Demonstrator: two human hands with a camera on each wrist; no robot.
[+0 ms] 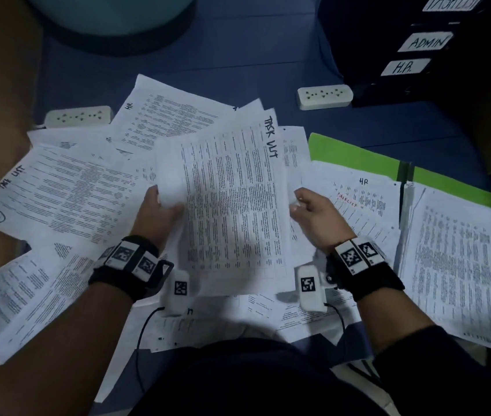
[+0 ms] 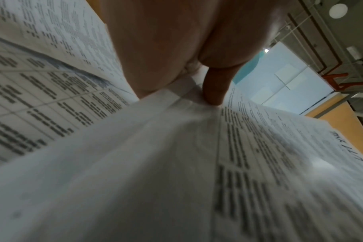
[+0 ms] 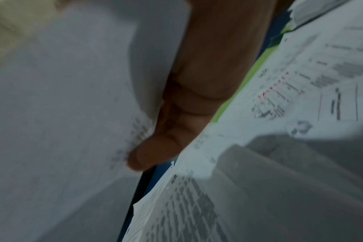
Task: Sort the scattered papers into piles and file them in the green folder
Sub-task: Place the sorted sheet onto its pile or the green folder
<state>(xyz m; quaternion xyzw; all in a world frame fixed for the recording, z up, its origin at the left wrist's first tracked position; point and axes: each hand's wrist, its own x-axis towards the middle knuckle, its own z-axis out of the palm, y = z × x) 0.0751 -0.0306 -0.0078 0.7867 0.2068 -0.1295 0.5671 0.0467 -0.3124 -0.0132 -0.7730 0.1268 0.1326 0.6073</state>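
Head view, left to right: loose papers point(image 1: 58, 193), printed in dense tables, lie fanned across the blue table point(image 1: 238, 49). The left hand point(image 1: 155, 214) pinches the left edge of a sheet point(image 1: 232, 199) hand-marked "TASK LIST", raised over the heap; the right hand point(image 1: 316, 214) pinches its right edge. Beside it the green folder point(image 1: 358, 151) lies open, sheets stacked on both halves.
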